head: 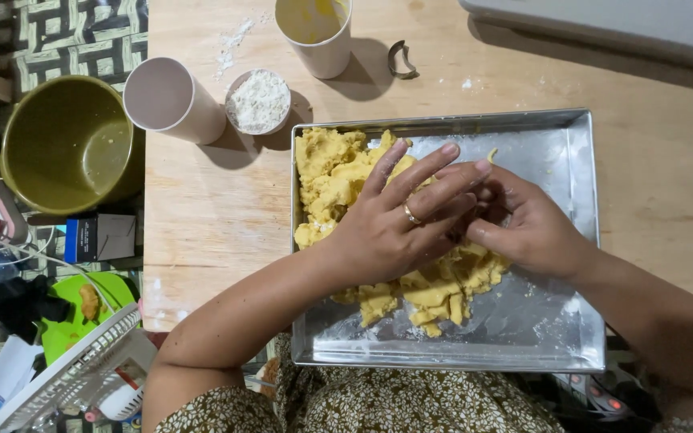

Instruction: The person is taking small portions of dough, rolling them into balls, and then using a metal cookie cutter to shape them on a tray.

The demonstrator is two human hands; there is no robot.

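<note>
Both hands are down in the metal baking tray (579, 240), working the yellow dough (338, 180). The left hand (395, 224) lies flat over the mass, its fingers (431, 172) spread and nearly straight, pressing rather than gripping; a ring shows on one. The right hand (527, 228) is curled, fingertips tucked under the left hand's fingers, so I can't tell how much dough it has pinched.

Dough sits under and beyond the left fingertips, with loose crumbly lumps (431, 301) back toward the wrists. Those could be shoved over the tray's near rim, which seems to overhang the table (202, 208) edge above the lap; a hard press there might tip it. Past the fingertips stand a small cup of flour (258, 102) and a tilted empty cup (172, 98), easy to knock.
</note>
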